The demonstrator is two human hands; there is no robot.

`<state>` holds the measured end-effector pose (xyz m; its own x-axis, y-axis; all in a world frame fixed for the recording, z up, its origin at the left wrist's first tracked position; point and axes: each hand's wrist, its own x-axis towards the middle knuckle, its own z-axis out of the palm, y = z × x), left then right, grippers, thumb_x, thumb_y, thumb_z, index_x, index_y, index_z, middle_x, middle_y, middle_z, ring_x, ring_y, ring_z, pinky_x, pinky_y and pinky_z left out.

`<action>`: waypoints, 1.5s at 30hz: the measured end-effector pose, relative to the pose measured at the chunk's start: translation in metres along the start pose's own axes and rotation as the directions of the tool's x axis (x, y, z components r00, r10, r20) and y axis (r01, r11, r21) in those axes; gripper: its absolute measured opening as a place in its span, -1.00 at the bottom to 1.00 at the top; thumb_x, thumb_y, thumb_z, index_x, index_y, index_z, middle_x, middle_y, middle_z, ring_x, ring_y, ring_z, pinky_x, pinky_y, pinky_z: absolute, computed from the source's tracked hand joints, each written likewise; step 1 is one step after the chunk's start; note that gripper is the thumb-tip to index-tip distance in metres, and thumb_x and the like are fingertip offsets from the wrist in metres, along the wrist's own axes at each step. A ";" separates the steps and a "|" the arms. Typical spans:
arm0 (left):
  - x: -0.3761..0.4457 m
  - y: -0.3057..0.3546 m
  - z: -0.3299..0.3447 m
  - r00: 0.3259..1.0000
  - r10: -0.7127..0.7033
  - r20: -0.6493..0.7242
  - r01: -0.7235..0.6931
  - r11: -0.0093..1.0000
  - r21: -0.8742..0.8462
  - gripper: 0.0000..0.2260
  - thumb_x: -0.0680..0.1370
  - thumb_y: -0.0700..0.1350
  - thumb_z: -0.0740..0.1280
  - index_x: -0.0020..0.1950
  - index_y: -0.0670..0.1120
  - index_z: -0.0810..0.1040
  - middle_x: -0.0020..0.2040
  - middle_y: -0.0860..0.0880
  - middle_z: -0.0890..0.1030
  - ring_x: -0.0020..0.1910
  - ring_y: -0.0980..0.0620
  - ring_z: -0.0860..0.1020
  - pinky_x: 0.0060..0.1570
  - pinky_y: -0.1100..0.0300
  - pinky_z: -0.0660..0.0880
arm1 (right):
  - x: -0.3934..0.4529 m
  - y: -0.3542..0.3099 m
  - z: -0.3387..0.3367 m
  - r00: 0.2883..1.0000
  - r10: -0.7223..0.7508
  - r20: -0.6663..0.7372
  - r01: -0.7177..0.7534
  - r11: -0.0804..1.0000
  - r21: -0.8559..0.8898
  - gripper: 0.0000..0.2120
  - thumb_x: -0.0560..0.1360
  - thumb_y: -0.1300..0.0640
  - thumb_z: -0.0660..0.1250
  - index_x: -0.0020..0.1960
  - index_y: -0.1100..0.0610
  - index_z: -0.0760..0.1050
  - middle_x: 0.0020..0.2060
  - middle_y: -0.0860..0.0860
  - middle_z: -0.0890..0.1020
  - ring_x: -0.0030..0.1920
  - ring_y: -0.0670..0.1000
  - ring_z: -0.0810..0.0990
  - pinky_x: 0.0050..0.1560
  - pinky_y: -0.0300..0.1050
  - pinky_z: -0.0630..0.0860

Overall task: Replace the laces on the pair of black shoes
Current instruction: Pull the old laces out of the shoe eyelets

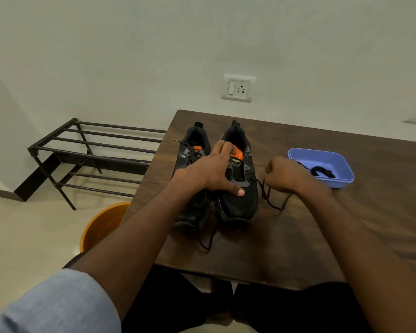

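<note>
Shoes (214, 179), two black ones with orange inside, sit side by side in the middle of the frame on a dark wooden table (298, 236), toes toward the bottom of the frame and heels toward the wall. The left hand (211, 173) lies over the shoe on the right (238, 188), fingers reaching into its opening and curled over the tongue, thumb stretched out flat across the toe part, so it's clamped on that shoe. The right hand (282, 174) is just right of that shoe, closed into a fist around a dark lace (268, 197) that runs from the shoe's side eyelets, loops down onto the table and comes back up into the fist. The shoe on the left (190, 169) has its lace (208, 236) in, loose, with strands trailing off the toe end onto the table toward the bottom of the frame and one tip sticking out up near its heel.

Right of the hands, toward the right edge, there's a blue plastic tray (322, 164) with a bundle of black laces (321, 170) lying in it. Left of the table stands a dark metal shoe rack (87, 152) on the floor, and an orange bucket (101, 227) peeks out by the table's lower left corner. A white wall socket (238, 88) is above the shoes.
</note>
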<state>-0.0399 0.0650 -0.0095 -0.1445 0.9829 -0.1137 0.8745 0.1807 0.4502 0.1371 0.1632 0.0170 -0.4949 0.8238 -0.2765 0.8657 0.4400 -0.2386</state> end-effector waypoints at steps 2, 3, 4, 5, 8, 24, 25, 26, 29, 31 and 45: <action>-0.001 0.001 0.001 1.000 0.000 -0.005 0.000 1.000 0.005 -0.06 0.34 0.20 0.63 0.50 0.04 0.12 0.52 0.01 0.13 0.42 -0.17 0.40 0.36 -0.15 0.49 | 0.000 -0.005 -0.002 0.998 -0.055 -0.025 0.059 0.977 0.204 -0.75 0.66 0.10 0.27 0.07 0.27 0.62 -0.08 0.20 0.66 -0.02 0.18 0.64 0.05 0.08 0.59; -0.001 0.002 0.001 1.000 0.003 -0.007 -0.003 1.000 0.007 -0.06 0.34 0.20 0.63 0.51 0.03 0.11 0.53 0.00 0.12 0.43 -0.16 0.40 0.36 -0.13 0.48 | -0.002 -0.008 -0.001 0.997 -0.076 0.005 0.072 0.963 0.261 -0.71 0.67 0.04 0.28 0.05 0.26 0.63 -0.12 0.17 0.65 -0.06 0.14 0.62 -0.01 0.02 0.56; -0.001 0.002 0.001 1.000 0.006 -0.009 -0.006 1.000 0.010 -0.06 0.35 0.19 0.62 0.52 0.02 0.11 0.53 0.00 0.12 0.43 -0.16 0.39 0.36 -0.12 0.48 | -0.003 -0.011 0.001 0.994 -0.098 0.047 0.081 0.959 0.271 -0.70 0.66 -0.01 0.31 0.03 0.23 0.62 -0.14 0.13 0.65 -0.08 0.11 0.62 -0.03 0.01 0.55; -0.001 0.002 0.001 1.000 0.007 -0.010 -0.006 1.000 0.013 -0.06 0.35 0.19 0.62 0.52 0.02 0.11 0.54 -0.01 0.12 0.43 -0.16 0.39 0.36 -0.12 0.48 | -0.003 -0.012 0.004 0.990 -0.115 0.076 0.093 0.965 0.246 -0.71 0.63 -0.03 0.36 0.01 0.21 0.62 -0.13 0.11 0.66 -0.06 0.09 0.63 0.00 0.03 0.56; -0.001 0.001 0.001 1.000 0.003 -0.006 -0.003 1.000 0.015 -0.05 0.35 0.19 0.62 0.52 0.02 0.10 0.54 -0.01 0.12 0.44 -0.16 0.39 0.37 -0.13 0.48 | -0.001 -0.013 0.007 0.991 -0.106 0.078 0.089 0.977 0.193 -0.77 0.55 0.01 0.47 -0.04 0.20 0.61 -0.15 0.11 0.69 -0.04 0.09 0.67 0.05 0.08 0.61; 0.002 0.000 0.000 1.000 -0.020 -0.008 0.020 1.000 -0.024 -0.06 0.33 0.20 0.63 0.48 0.00 0.12 0.56 -0.02 0.16 0.46 -0.18 0.38 0.41 -0.13 0.43 | 0.008 0.001 -0.025 0.975 0.221 0.001 0.038 -0.170 0.985 -0.77 0.70 0.18 0.12 -0.07 0.05 0.48 -0.13 -0.02 0.73 -0.18 -0.04 0.74 -0.32 -0.21 0.43; 0.002 0.000 0.000 1.000 -0.018 -0.008 0.018 0.999 -0.027 -0.06 0.33 0.20 0.63 0.47 0.02 0.12 0.54 -0.02 0.17 0.45 -0.18 0.39 0.39 -0.13 0.44 | 0.010 0.007 -0.030 0.964 0.261 -0.055 0.124 -0.253 0.960 -0.76 0.71 0.14 0.12 -0.08 0.05 0.48 -0.17 -0.03 0.69 -0.27 -0.07 0.70 -0.36 -0.23 0.42; 0.003 0.000 0.000 1.000 -0.015 -0.008 0.015 0.999 -0.030 -0.07 0.32 0.21 0.63 0.47 0.03 0.12 0.54 -0.01 0.18 0.44 -0.17 0.40 0.38 -0.13 0.45 | 0.010 0.012 -0.036 0.942 0.308 -0.134 0.214 -0.242 0.946 -0.76 0.71 0.11 0.15 -0.10 0.06 0.48 -0.23 -0.04 0.66 -0.34 -0.09 0.65 -0.38 -0.23 0.41; 0.003 0.000 -0.001 1.000 -0.011 -0.004 0.011 1.000 -0.028 -0.08 0.33 0.20 0.63 0.47 0.05 0.12 0.53 0.01 0.17 0.41 -0.16 0.42 0.35 -0.13 0.47 | 0.005 0.013 -0.033 0.857 0.262 -0.444 0.335 0.371 0.866 -0.85 0.67 0.07 0.31 -0.06 0.08 0.54 -0.25 -0.03 0.64 -0.30 -0.08 0.57 -0.26 -0.17 0.50; 0.002 0.002 0.000 1.000 -0.001 -0.009 0.001 1.000 -0.024 -0.10 0.32 0.19 0.64 0.44 0.05 0.14 0.51 0.01 0.20 0.37 -0.16 0.45 0.33 -0.14 0.49 | 0.001 0.009 -0.018 0.894 -0.031 -0.447 0.282 0.815 0.507 -0.87 0.60 0.01 0.42 0.03 0.07 0.60 -0.13 -0.02 0.66 -0.14 -0.05 0.60 -0.08 -0.08 0.53; 0.001 0.004 -0.001 1.000 0.003 0.000 -0.003 0.999 -0.054 -0.10 0.32 0.12 0.66 0.45 0.05 0.14 0.50 0.02 0.20 0.40 -0.15 0.42 0.34 -0.09 0.47 | -0.003 -0.004 -0.007 0.995 -0.029 -0.098 0.058 0.950 0.308 -0.83 0.56 0.10 0.45 -0.16 0.16 0.68 -0.18 0.11 0.71 -0.09 0.09 0.67 0.03 0.12 0.62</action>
<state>-0.0365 0.0670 -0.0072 -0.1422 0.9835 -0.1120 0.8488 0.1794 0.4974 0.1358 0.1617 0.0255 -0.5099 0.8418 -0.1769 0.7704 0.3555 -0.5292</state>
